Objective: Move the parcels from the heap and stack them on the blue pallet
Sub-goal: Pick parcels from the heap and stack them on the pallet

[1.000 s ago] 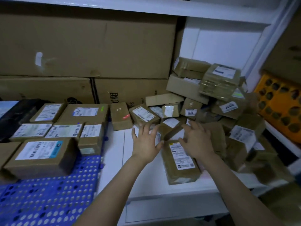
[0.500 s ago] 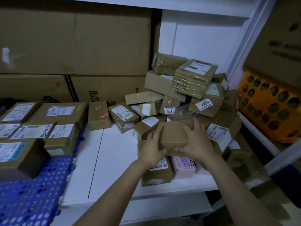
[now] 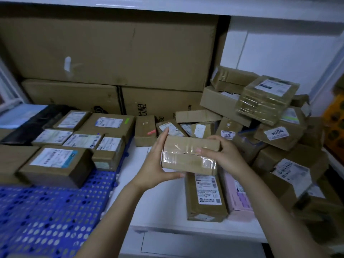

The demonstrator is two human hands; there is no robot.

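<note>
Nearest: grips the taped brown parcel (image 3: 189, 155) at both ends, clear of the white shelf top (image 3: 158, 207). Curls the left hand (image 3: 153, 164) round the left end, thumb along the near lower edge, fingers up the far side. Wraps the right hand (image 3: 226, 155) round the right end, thumb across the tape on top.

A second back: reaching with flat, empty palms over the pile. Half a second back: just closing on this same parcel, low against the front of the pile. Now drawn out of it, seemingly a little leftward, above the far end of the long labelled parcel (image 3: 206, 198), just left of the pink parcel (image 3: 240, 200) beside it.

Means, most likely: done with the pick-up, into the carry, not yet at the set-down.

To the left, just beside the shelf top: the blue pallet (image 3: 46, 216), bare grid at its near side, a layer of stacked parcels (image 3: 55, 162) further in. Probably calls for a swing left, then a placing on the bare grid or on that layer.

Farther right: the heap (image 3: 268, 101), tall and loosely tilted against the white wall, with plenty left to shift; apt to slide as lower pieces come out.

Farthest: large cartons (image 3: 111, 53) along the back.
</note>
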